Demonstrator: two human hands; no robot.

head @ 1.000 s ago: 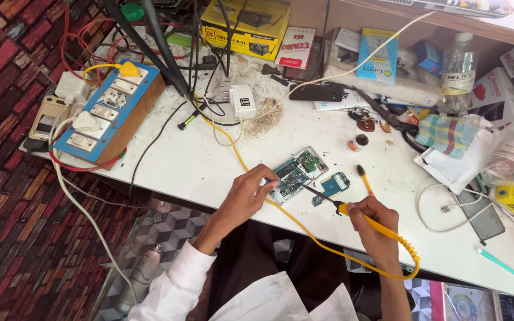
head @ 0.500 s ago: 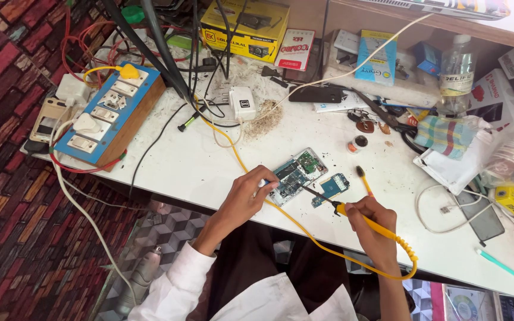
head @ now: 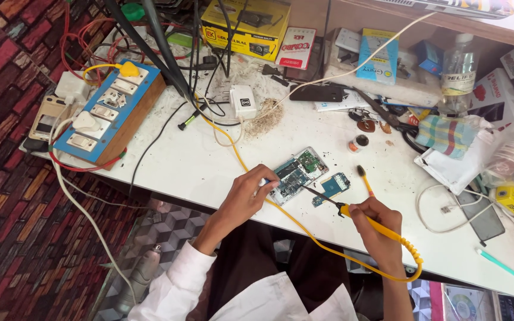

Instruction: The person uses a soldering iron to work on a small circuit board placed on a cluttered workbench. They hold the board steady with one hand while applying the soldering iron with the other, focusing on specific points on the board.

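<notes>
Soldering looks to be the step in hand: the right hand point(head: 377, 221) wraps a closed grip around the yellow soldering iron point(head: 369, 221), its long axis pointing up-left, tip at the opened phone point(head: 297, 174) near the white table's point(head: 185, 166) front edge. The left hand point(head: 250, 193) pinches the phone's lower end. Any next touch calls for a steady tip.

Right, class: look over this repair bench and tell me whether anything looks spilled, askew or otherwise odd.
Yes. A loose heap of brownish debris lies spilled on the white table beside the white charger. The blue switchboard sits crooked at the table's corner amid tangled wires. The opened phone lies slanted under the left hand.
</notes>
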